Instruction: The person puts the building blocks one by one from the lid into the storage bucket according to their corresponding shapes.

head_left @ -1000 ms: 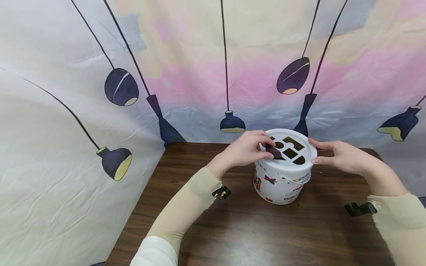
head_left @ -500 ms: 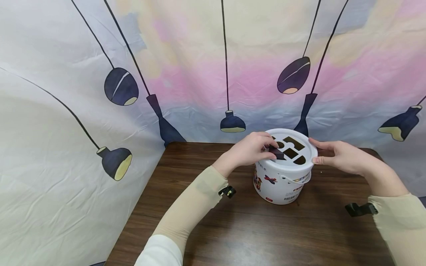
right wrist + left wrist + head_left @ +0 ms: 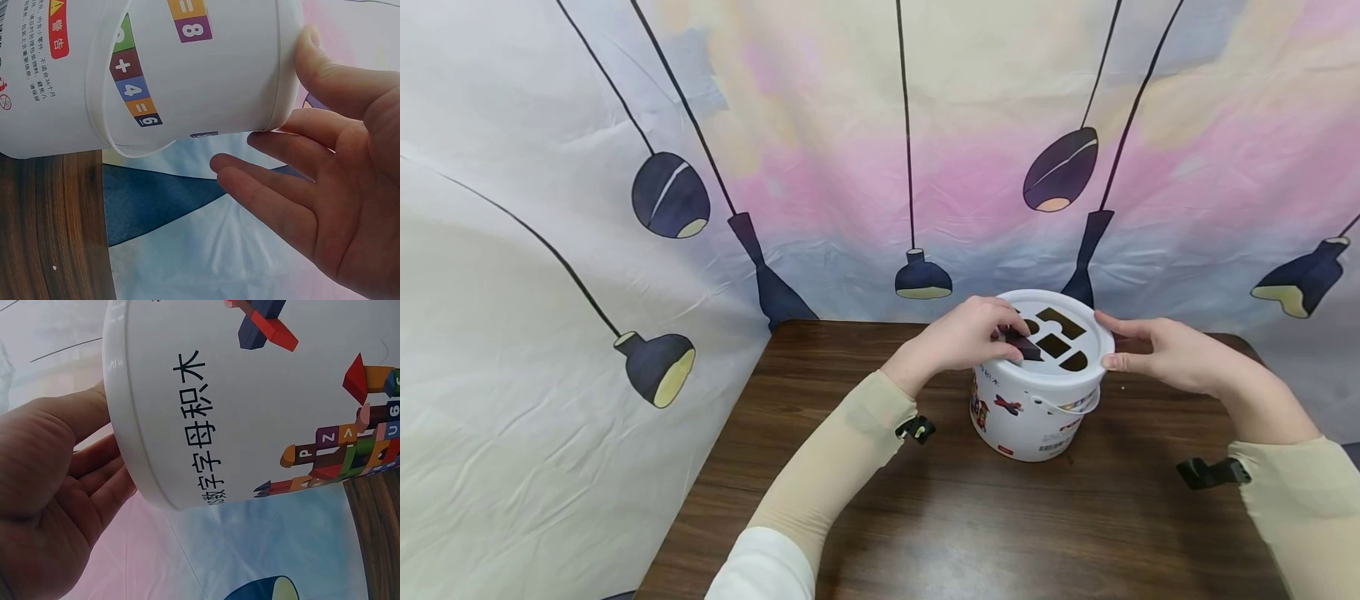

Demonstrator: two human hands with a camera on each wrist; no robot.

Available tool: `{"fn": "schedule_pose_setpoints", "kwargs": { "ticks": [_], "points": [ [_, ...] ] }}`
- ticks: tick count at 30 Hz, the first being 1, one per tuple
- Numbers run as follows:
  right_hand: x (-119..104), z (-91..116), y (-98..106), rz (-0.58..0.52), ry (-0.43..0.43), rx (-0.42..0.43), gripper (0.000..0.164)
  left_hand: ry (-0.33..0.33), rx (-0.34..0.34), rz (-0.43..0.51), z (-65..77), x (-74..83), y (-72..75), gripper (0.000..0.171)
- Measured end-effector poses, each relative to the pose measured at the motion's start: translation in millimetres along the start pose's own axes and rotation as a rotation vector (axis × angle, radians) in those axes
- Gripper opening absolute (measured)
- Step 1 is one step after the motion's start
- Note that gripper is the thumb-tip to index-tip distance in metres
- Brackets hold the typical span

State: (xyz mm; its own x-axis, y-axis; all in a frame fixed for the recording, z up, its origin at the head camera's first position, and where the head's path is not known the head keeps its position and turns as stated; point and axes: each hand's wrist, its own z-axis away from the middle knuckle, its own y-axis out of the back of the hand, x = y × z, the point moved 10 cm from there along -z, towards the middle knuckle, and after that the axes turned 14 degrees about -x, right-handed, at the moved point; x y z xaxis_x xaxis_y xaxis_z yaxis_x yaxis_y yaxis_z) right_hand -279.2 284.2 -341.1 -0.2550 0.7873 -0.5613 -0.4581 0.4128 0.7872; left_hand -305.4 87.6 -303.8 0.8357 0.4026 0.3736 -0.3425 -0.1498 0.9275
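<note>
A white bucket stands upright on the table, its white lid cut with several shaped holes. At the lid's left side my left hand pinches a dark purplish block between thumb and fingers, at one of the holes. My right hand holds the lid's right rim, thumb in front and index finger farther back. In the left wrist view the bucket wall hides the block, and the left hand reaches over the rim. The right wrist view has the right hand at the rim, its lower fingers spread.
The brown wooden table spreads in front of the bucket. A thin white handle hangs on the bucket's front right. Right behind the table hangs a cloth backdrop printed with lamps.
My left hand has shifted slightly right over the lid, and the dark block has turned and moved right with it. The right hand and the bucket stay in place.
</note>
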Motion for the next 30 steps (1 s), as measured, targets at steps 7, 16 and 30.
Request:
{"fn": "schedule_pose_setpoints", "kwargs": {
  "ticks": [7, 16, 30],
  "points": [
    [0.6, -0.3, -0.3, -0.007, 0.005, 0.000, 0.080, -0.001, 0.021, 0.016, 1.5, -2.5, 0.6, 0.031],
    [3.0, -0.5, -1.3, -0.014, 0.003, -0.003, 0.081, 0.008, 0.047, 0.053, 5.7, -5.9, 0.7, 0.033],
    [1.6, -0.8, 1.7, 0.010, 0.002, 0.003, 0.083, 0.003, 0.063, 0.024, 11.0, -3.5, 2.0, 0.030]
  ]
}}
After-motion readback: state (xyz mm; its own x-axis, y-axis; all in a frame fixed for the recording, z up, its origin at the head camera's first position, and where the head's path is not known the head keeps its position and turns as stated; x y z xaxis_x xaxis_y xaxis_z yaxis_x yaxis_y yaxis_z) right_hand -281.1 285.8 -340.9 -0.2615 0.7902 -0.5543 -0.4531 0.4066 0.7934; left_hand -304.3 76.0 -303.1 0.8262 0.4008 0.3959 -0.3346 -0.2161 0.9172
